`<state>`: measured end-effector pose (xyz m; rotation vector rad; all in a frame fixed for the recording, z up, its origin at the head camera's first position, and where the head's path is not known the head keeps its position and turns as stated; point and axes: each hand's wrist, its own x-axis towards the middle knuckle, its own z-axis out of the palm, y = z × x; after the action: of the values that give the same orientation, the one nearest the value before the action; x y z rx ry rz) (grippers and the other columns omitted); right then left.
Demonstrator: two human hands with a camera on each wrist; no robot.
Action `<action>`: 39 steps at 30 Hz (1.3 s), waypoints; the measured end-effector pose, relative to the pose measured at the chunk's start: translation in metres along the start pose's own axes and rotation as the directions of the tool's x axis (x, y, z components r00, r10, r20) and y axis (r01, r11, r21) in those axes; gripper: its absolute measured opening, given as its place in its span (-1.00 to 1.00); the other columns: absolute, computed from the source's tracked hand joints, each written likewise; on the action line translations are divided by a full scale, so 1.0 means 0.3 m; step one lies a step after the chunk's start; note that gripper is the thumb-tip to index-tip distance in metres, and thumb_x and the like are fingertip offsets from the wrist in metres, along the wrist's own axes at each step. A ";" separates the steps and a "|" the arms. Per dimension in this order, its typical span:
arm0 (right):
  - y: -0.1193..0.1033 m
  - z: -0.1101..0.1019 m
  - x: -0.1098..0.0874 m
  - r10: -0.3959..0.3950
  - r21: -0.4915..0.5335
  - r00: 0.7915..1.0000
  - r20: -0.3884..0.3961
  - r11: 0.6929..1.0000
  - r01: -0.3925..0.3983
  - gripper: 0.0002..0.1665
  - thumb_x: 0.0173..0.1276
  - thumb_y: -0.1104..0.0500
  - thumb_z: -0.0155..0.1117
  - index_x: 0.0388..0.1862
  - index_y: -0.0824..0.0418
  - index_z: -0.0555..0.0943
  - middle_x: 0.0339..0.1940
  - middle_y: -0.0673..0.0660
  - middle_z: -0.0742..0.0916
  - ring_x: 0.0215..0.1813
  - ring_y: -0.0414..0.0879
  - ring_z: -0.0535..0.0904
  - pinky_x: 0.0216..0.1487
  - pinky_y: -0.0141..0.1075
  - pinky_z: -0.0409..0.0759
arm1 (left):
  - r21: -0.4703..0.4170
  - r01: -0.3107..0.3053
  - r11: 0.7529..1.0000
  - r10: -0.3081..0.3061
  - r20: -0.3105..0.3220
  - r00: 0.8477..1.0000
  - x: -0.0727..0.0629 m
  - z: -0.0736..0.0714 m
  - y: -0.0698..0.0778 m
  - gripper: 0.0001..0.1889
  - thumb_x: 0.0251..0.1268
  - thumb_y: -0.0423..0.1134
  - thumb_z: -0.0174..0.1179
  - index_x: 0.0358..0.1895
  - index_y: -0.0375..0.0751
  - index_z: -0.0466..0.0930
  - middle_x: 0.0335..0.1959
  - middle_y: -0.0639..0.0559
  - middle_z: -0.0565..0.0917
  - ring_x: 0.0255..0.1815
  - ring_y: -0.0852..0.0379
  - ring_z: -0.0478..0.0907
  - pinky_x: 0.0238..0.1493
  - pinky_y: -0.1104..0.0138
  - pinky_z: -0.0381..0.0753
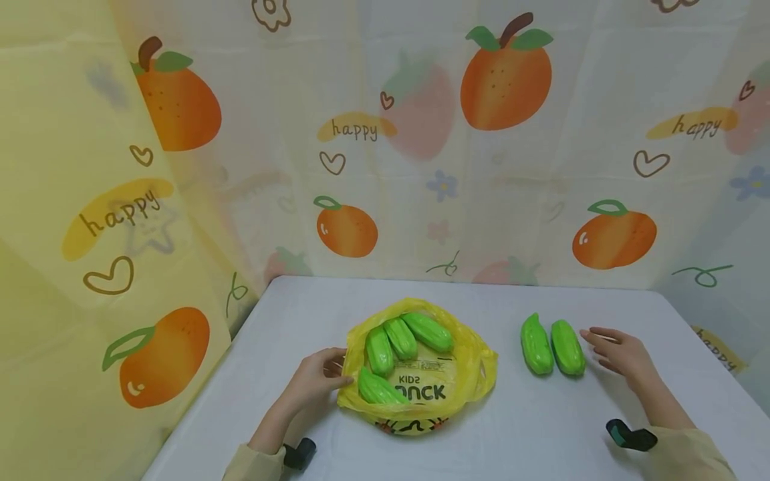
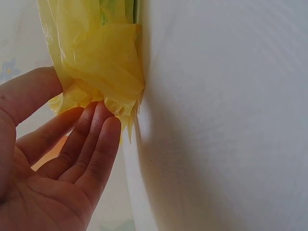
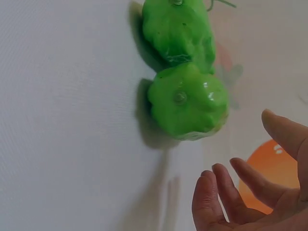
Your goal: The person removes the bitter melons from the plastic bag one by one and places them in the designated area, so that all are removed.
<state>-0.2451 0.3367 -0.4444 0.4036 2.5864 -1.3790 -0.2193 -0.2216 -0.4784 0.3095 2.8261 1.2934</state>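
Observation:
A yellow plastic bag with printed lettering lies on the table, its mouth spread upward. Inside it are several glossy green toy vegetables, long and lobed. My left hand holds the bag's left rim between thumb and fingertips; the left wrist view shows the bag's crumpled edge at these fingers. To the right of the bag, two more green toy vegetables lie side by side. My right hand is beside the right-hand vegetable, fingers spread and holding nothing, with a gap between in the right wrist view.
A white-covered table carries everything. Behind it and at the left hangs a fruit-printed curtain. Dark wrist-worn devices sit on the left wrist and right wrist.

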 end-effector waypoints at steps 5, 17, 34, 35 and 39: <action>-0.006 -0.010 -0.012 -0.054 -0.026 0.999 -0.008 0.998 0.054 0.07 0.33 -0.38 -0.05 0.42 0.47 0.10 0.38 0.54 0.22 0.29 0.35 0.33 -0.11 -0.32 0.65 | -0.002 -0.003 1.000 0.003 -0.003 1.000 -0.004 0.000 0.004 -0.47 -0.02 -0.20 0.44 0.10 -0.18 0.56 -0.15 0.03 0.66 -0.21 0.15 0.58 -0.15 0.26 0.59; -0.057 -0.009 -0.033 -0.154 -0.081 0.987 -0.040 0.985 0.151 0.03 0.31 -0.39 -0.01 0.42 0.39 0.17 0.37 0.51 0.29 0.22 0.32 0.39 -0.02 -0.10 0.63 | 0.001 0.000 1.000 0.000 -0.009 1.000 -0.002 0.004 0.001 -0.46 -0.03 -0.20 0.45 0.11 -0.16 0.56 -0.13 0.04 0.66 -0.21 0.16 0.58 -0.16 0.27 0.59; -0.240 0.077 -0.083 -0.249 -0.052 0.969 0.014 0.967 0.249 -0.07 0.36 -0.32 -0.01 0.43 0.32 0.20 0.38 0.43 0.35 0.28 0.30 0.38 0.12 -0.05 0.55 | 0.008 -0.009 1.000 0.009 -0.014 1.000 -0.004 0.005 0.001 -0.46 -0.05 -0.19 0.46 0.09 -0.19 0.56 -0.14 0.01 0.67 -0.21 0.13 0.60 -0.17 0.25 0.60; -0.246 0.081 -0.083 -0.258 -0.045 0.966 0.016 0.965 0.258 -0.08 0.37 -0.31 0.00 0.43 0.32 0.20 0.38 0.42 0.35 0.28 0.30 0.39 0.12 -0.05 0.55 | 0.006 -0.013 1.000 0.013 -0.014 1.000 -0.005 0.005 0.002 -0.45 -0.05 -0.19 0.46 0.09 -0.19 0.56 -0.13 0.00 0.67 -0.21 0.13 0.60 -0.17 0.25 0.60; -0.268 0.103 -0.075 -0.276 -0.019 0.961 0.022 0.961 0.277 -0.08 0.34 -0.31 0.04 0.42 0.32 0.23 0.37 0.41 0.36 0.29 0.30 0.37 0.14 -0.04 0.54 | -0.005 -0.016 1.000 0.016 -0.013 1.000 -0.006 0.003 0.006 -0.45 -0.05 -0.20 0.46 0.10 -0.21 0.56 -0.12 -0.01 0.67 -0.20 0.12 0.60 -0.17 0.25 0.60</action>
<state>-0.2486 0.2647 -0.3923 0.0233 2.7197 -1.4262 -0.2171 -0.2201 -0.4777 0.3257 2.8362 1.3103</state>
